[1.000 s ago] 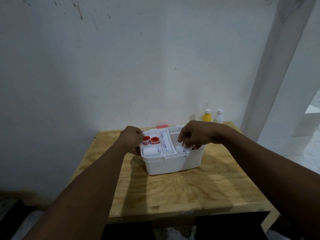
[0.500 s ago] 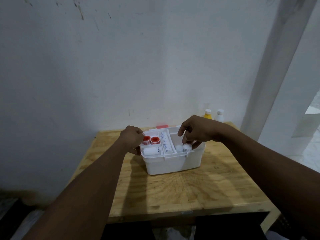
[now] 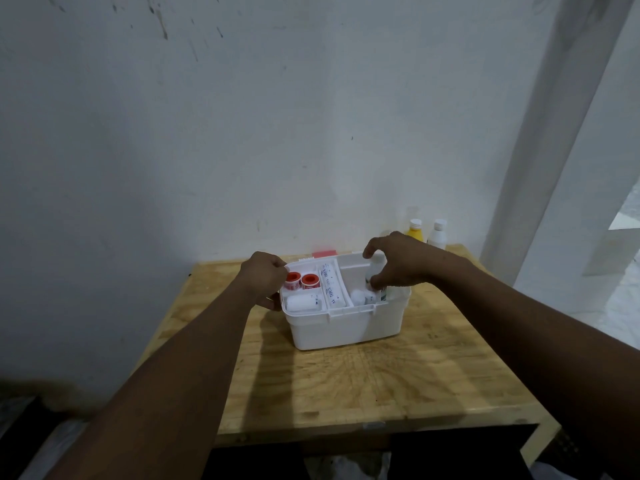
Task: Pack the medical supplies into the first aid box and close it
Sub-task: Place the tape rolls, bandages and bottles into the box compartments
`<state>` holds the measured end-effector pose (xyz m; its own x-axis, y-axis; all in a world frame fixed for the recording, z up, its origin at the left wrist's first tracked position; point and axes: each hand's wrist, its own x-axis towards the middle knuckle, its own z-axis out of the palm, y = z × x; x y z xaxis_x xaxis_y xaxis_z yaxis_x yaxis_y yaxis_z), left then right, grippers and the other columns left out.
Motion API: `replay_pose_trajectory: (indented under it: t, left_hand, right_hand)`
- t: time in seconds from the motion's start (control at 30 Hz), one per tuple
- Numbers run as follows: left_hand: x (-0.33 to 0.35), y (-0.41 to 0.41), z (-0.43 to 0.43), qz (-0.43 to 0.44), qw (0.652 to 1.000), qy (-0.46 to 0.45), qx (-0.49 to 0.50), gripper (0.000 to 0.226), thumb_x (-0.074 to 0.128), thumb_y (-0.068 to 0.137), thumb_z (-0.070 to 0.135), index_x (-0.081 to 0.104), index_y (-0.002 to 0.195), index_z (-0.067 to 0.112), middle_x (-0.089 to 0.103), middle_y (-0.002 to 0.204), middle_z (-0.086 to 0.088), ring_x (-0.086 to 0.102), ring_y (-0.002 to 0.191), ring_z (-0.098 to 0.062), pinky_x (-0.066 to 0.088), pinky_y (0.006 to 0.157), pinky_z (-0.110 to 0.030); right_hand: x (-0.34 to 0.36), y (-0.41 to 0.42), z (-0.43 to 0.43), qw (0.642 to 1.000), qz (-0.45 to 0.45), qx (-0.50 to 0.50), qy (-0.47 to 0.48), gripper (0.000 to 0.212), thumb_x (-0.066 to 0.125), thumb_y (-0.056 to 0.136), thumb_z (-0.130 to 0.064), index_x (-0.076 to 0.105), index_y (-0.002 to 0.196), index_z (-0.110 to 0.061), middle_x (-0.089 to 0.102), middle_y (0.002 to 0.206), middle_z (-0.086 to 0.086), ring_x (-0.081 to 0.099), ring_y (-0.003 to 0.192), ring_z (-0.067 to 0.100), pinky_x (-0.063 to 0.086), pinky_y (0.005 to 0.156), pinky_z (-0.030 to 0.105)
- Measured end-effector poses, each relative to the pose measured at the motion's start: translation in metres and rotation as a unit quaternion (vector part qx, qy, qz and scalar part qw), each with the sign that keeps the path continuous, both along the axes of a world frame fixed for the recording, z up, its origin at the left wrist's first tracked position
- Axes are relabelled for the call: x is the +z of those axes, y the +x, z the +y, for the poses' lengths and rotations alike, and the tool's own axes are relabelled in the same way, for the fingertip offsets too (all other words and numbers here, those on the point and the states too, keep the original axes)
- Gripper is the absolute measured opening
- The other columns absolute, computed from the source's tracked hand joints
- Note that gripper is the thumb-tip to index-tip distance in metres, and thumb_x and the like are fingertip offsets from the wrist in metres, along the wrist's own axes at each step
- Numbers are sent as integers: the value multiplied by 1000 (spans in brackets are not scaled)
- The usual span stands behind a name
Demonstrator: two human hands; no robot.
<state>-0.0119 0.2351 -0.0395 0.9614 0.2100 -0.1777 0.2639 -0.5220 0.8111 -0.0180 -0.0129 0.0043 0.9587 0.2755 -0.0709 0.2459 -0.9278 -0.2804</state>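
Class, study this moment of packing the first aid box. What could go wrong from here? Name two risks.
1. The right hand holds a small bottle in the right compartment of the box, where white items already lie; it may wedge or stand too high for closing.
2. The yellow bottle and white bottle behind the box are unpacked and might be forgotten.

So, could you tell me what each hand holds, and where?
Left hand: first aid box, left rim. Right hand: white bottle, pinched around its upper body.
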Motion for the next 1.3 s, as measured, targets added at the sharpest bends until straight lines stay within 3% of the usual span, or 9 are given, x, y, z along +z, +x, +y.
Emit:
replay_pose_trajectory:
  t: [0.1, 0.2, 0.27, 0.37, 0.5, 0.7, 0.93, 1.13, 1.3]
  left_hand:
    - [0, 0, 0, 0, 1000, -1, -1, 9, 56, 101, 15, 64, 100, 11, 67, 105, -16, 72, 86, -38, 64, 65, -51]
    - [0, 1, 0, 1, 1000, -3, 0, 10, 56, 101, 14, 65, 98, 11, 68, 104, -16, 72, 85, -38, 64, 61, -48]
    - [0, 1, 0, 3, 1000, -3, 0, 10, 57, 101, 14, 66, 98, 11, 68, 103, -16, 72, 84, -38, 64, 61, -48]
    - [0, 2, 0, 3, 1000, 0, 0, 8, 57, 101, 13, 65, 100, 11, 68, 104, -16, 72, 85, -39, 64, 64, -51]
    - [0, 2, 0, 6, 1000, 3, 0, 7, 57, 101, 14, 64, 102, 12, 68, 105, -16, 72, 85, -38, 64, 66, -51]
    - [1, 2, -1, 6, 1000, 7, 0, 7, 56, 101, 13, 63, 101, 12, 68, 103, -16, 72, 85, -39, 64, 67, -52]
    - [0, 2, -1, -1, 1000, 21, -1, 8, 56, 101, 13, 64, 101, 13, 68, 102, -14, 71, 78, -32, 61, 53, -40]
    - [1, 0, -1, -4, 1000, 23, -3, 9, 56, 101, 14, 65, 102, 12, 69, 101, -16, 71, 75, -32, 59, 47, -37]
    - [1, 0, -1, -2, 1000, 19, -3, 9, 56, 101, 12, 65, 103, 11, 69, 100, -15, 71, 77, -32, 60, 49, -38]
  right_hand:
    - [3, 4, 2, 1000, 16, 9, -3, 54, 79, 76, -32, 57, 125, -22, 53, 128, 3, 51, 105, 20, 51, 81, 30]
    - [5, 7, 4, 999, 38, 4, 18, 45, 80, 77, -26, 60, 116, -21, 51, 116, 3, 60, 76, 16, 50, 52, 23]
    - [4, 11, 5, 998, 49, 5, 25, 46, 80, 78, -23, 59, 119, -20, 50, 110, 3, 63, 64, 16, 47, 45, 21]
    - [3, 13, 5, 996, 81, 8, 47, 43, 80, 79, -18, 62, 118, -16, 61, 102, 7, 69, 68, 19, 55, 51, 24]
    - [0, 13, 3, 994, 76, 16, 74, 27, 78, 81, -13, 69, 106, -9, 73, 88, 12, 67, 54, 9, 54, 52, 20]
    - [3, 9, 5, 995, 55, 67, 41, 21, 72, 86, -9, 71, 106, -12, 70, 101, 3, 68, 66, 15, 52, 60, 20]
    - [6, 5, 8, 993, 66, 87, 48, 31, 65, 90, -7, 69, 119, -16, 63, 119, 5, 62, 66, 10, 51, 59, 20]
    - [3, 6, 8, 992, 59, 67, 85, 30, 64, 91, -14, 66, 121, -14, 70, 107, 4, 71, 77, 18, 61, 74, 34]
    - [0, 6, 8, 992, 60, 51, 103, 26, 64, 92, -21, 68, 116, -11, 73, 100, 7, 70, 74, 18, 55, 57, 26]
